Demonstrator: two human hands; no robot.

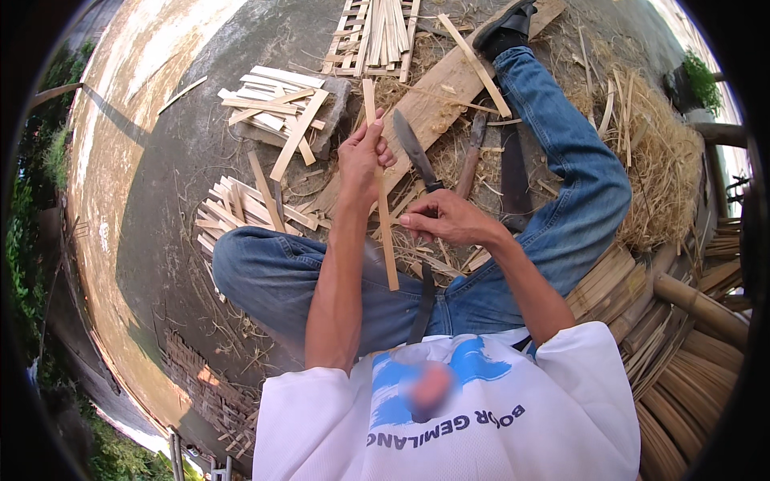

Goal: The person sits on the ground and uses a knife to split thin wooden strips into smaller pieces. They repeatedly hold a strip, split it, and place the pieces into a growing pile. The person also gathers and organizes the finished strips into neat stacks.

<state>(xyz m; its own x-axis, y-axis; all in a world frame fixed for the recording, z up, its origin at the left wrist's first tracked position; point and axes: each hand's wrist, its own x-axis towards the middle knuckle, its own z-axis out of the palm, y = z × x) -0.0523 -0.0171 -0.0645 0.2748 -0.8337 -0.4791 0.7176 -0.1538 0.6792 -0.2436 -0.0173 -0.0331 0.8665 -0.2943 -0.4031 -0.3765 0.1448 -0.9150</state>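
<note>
My left hand [366,158] is closed around a long, pale bamboo strip [387,240], which stands nearly upright in the view and runs past my wrist toward my lap. My right hand [451,217] is closed, palm down, just right of the strip, its fingertips close to the strip's edge. A knife [411,144] with a dark, pointed blade extends away from this hand. Its black handle runs into the curled fingers, which hide the rest. Beneath the blade lies a wooden plank [433,92] strewn with shavings.
Cut strips are piled on a stone block [327,132], with another strip pile [233,210] by my left knee. A woven rack [346,36] stands ahead. A wooden-handled tool [473,152] and a dark blade [514,172] lie near my right leg. Fibre shavings [654,168] and bamboo poles [698,309] are at right.
</note>
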